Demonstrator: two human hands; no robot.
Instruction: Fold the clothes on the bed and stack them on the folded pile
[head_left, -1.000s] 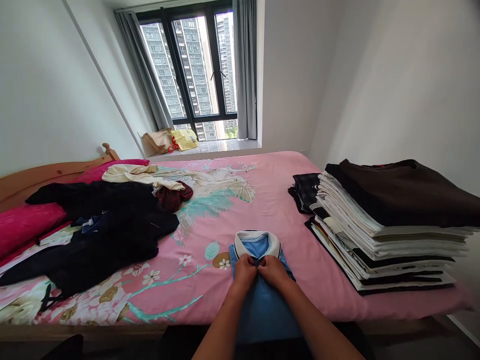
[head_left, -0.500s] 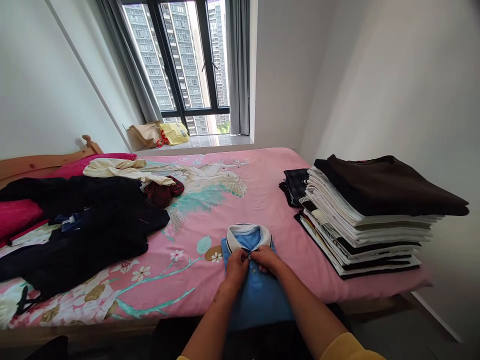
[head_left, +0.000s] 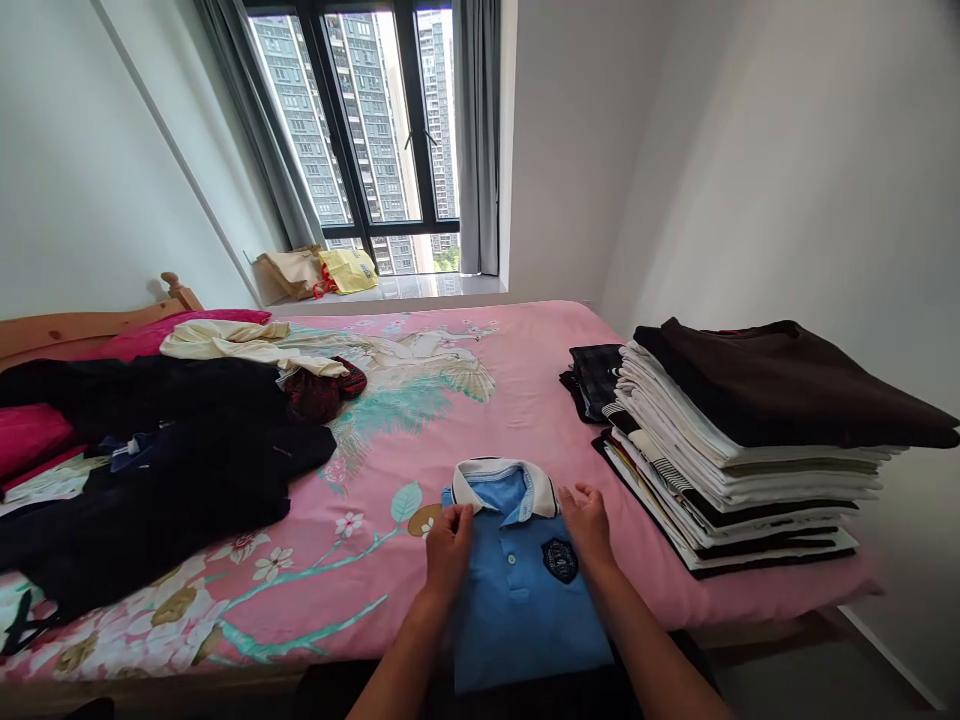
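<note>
A blue polo shirt (head_left: 517, 610) with a white collar and a dark chest badge lies folded in front of me at the bed's near edge. My left hand (head_left: 448, 545) is closed at its left shoulder, fingertips pinched on the cloth beside the collar. Across the shirt, my right hand (head_left: 587, 522) is open beside the right end of the collar, with fingers apart and nothing seen in them. The placket buttons and the badge show between my hands.
A tall stack of folded clothes (head_left: 757, 470) stands at the right, with folded dark garments (head_left: 592, 380) behind it. Loose black clothes (head_left: 195, 480) and a cream garment (head_left: 225, 340) lie on the left of the pink floral bedspread (head_left: 525, 400). Bags (head_left: 349, 270) rest on the windowsill.
Both hands have left the collar's front button area and moved apart, left hand to the left shoulder, right hand to the right side. The chest badge now shows.
</note>
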